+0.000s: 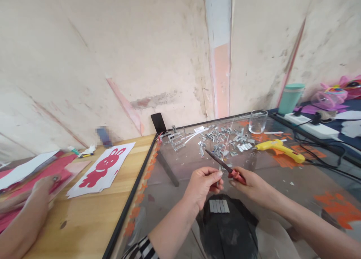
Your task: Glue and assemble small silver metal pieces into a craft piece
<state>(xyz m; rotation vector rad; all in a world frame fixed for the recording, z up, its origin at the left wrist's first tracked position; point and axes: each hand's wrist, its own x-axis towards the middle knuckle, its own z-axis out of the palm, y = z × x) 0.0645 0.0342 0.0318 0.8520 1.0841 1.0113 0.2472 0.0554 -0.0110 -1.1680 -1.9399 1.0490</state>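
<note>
My right hand (251, 184) is closed around the red handle of a pair of scissors (222, 165), whose dark blades point up and to the left. Close beside it, my left hand (203, 185) pinches something small between thumb and fingers; what it is stays mostly hidden. Just below both hands, a row of silver strips (219, 206) lies side by side on a black piece of material (229, 236). Many small silver cut pieces (222, 138) are scattered on the table beyond the hands.
A yellow glue gun (282, 150) with a cable lies to the right, near a glass (257, 121), a green cup (291, 98) and a white power strip (311, 125). On the left, another person's hand (46, 187) rests on red sheets beside a paper with a red rabbit (103, 167).
</note>
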